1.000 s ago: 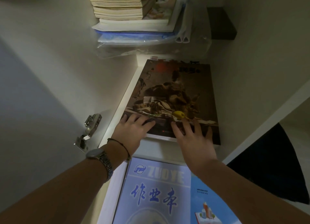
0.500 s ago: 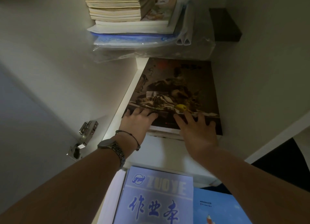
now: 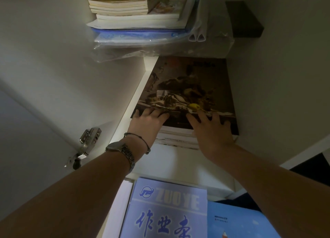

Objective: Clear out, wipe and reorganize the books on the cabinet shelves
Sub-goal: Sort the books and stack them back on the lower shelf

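Note:
A large dark book with a still-life painting on its cover (image 3: 189,88) lies flat on top of a small pile of white books (image 3: 175,138) on the middle cabinet shelf (image 3: 175,162). My left hand (image 3: 147,124) rests flat on the cover's near left corner, fingers spread. On the near right part of the same cover my right hand (image 3: 211,130) presses down with straight fingers. Neither hand curls round anything.
The shelf above holds a stack of books (image 3: 123,4) over plastic folders (image 3: 142,39) and a dark box (image 3: 243,18). A blue exercise book (image 3: 166,211) and a light blue book (image 3: 237,221) lie on the lower shelf. A metal hinge (image 3: 85,145) sits on the left cabinet wall.
The dark book and the pile under it have slid deeper into the shelf under both flat hands. My arms have stretched further forward.

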`<control>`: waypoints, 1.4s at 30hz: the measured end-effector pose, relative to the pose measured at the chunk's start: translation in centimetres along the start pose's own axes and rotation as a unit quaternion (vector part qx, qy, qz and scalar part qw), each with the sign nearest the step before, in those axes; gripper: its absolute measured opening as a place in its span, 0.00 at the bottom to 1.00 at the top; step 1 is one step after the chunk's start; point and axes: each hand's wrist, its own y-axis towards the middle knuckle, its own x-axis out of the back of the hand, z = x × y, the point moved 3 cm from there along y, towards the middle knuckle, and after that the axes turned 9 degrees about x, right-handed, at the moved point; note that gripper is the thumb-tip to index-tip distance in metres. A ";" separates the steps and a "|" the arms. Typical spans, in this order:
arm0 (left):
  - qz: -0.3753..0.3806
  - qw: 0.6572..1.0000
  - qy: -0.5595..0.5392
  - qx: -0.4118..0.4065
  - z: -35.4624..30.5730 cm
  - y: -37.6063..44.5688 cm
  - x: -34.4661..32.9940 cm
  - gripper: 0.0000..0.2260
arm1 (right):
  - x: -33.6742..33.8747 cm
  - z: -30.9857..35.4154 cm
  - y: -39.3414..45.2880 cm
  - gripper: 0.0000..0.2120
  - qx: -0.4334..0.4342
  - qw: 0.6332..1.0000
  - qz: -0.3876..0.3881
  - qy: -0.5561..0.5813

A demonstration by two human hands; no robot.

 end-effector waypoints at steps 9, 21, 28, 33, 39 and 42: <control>-0.004 1.000 0.004 0.030 -0.8 -1.0 -0.6 0.30 | -0.1 0.3 -0.3 0.39 -0.017 0.999 0.012 0.029; -0.136 0.982 -0.130 -0.032 -1.5 -8.8 -1.8 0.17 | -1.4 4.0 -8.4 0.20 0.069 0.977 -0.199 0.014; -0.086 0.976 -0.199 -0.006 -1.9 -14.3 -4.2 0.16 | -6.8 2.5 -15.5 0.12 0.031 0.970 -0.210 0.121; -0.010 0.972 -0.228 0.053 -1.1 -18.0 -6.2 0.18 | -9.7 2.4 -18.8 0.14 0.000 0.967 -0.170 0.188; 0.001 0.962 -0.272 0.030 -4.9 -21.4 -7.0 0.17 | -12.8 0.2 -22.8 0.20 -0.136 0.944 -0.087 0.287; -0.021 0.960 -0.279 -0.021 -9.6 -22.6 -6.5 0.15 | -14.2 -1.0 -25.0 0.23 -0.169 0.940 -0.048 0.291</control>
